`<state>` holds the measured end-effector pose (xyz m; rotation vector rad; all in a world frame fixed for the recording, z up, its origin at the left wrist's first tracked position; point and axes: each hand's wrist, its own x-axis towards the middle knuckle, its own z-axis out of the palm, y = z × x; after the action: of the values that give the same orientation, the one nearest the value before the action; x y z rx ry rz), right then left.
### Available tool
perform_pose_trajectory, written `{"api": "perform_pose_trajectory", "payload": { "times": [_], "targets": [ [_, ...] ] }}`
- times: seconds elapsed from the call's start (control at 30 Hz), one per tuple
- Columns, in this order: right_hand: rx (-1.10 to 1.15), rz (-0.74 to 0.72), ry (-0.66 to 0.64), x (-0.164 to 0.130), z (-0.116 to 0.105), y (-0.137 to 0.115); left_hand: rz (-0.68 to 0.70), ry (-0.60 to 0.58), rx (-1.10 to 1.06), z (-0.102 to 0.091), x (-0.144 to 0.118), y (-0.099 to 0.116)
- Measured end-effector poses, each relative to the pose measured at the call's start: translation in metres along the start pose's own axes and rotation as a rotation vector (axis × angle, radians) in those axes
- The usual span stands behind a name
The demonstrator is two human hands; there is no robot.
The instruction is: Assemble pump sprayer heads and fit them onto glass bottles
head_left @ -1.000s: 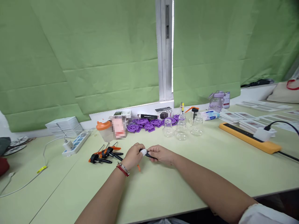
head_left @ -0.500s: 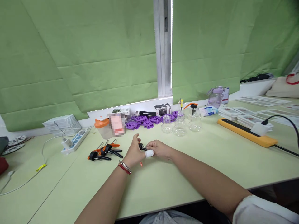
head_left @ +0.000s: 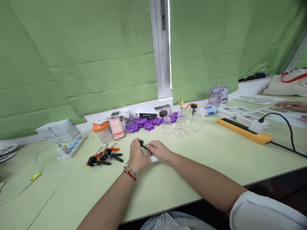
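In the head view, the left hand (head_left: 137, 156) and right hand (head_left: 160, 150) met above the pale green surface (head_left: 192, 166), their fingers together grasping a small black-and-orange clamp (head_left: 142, 143) held just over the surface. A white wrap covered one right finger (head_left: 153, 158). More clamps (head_left: 103, 157) lay just left of the hands; clear glass bottles (head_left: 180, 125) stood behind, near purple discs (head_left: 141, 123).

Bright, even light fills the scene, with a glaring white strip of daylight between the blinds (head_left: 96, 64). Shadows on the table (head_left: 216, 159) are faint. Edges bend from wide-angle distortion; a small pixelated patch sits mid-left.
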<state>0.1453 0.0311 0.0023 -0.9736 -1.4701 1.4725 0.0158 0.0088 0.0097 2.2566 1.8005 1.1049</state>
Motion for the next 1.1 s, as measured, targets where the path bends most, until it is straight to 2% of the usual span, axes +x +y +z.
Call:
{"api": "perform_pose_trajectory", "payload": {
  "times": [0.2, 0.4, 0.8, 1.1],
  "targets": [
    [0.170, 0.076, -0.046, -0.006, 0.005, -0.003, -0.044, -0.067, 0.045, 0.002, -0.006, 0.007],
    [0.179, 0.127, -0.069, -0.006, 0.003, -0.001, -0.030, -0.131, 0.045, 0.006, -0.008, 0.006],
    [0.248, 0.122, -0.067, -0.008, -0.001, -0.006, 0.083, -0.078, 0.107, 0.001, -0.010, 0.012],
    [0.235, 0.091, -0.117, -0.007, -0.004, -0.006, 0.101, -0.118, 0.128, -0.004, -0.008, 0.013]
  ]
}}
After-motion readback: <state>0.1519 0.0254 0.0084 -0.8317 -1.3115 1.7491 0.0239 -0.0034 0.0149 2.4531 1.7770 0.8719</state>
